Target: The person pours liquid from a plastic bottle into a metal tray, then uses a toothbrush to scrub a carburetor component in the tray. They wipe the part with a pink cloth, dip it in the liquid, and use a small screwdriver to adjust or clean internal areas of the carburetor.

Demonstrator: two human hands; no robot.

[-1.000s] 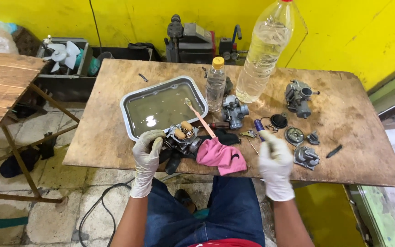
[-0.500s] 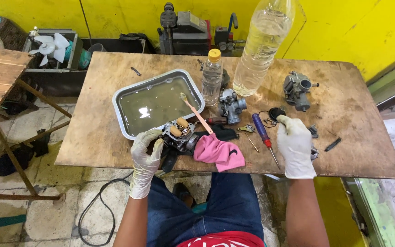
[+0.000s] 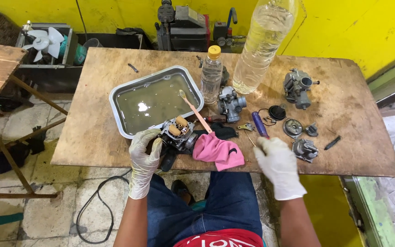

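Left hand clasps carburetor body at table front edge | right hand closed on blue-handled screwdriver | step: tool pickup | next, likely: seat tip squarely on screw.

Both gloved hands, fingers curled

Gloved left hand grips carburetor; right hand closes on screwdriver.
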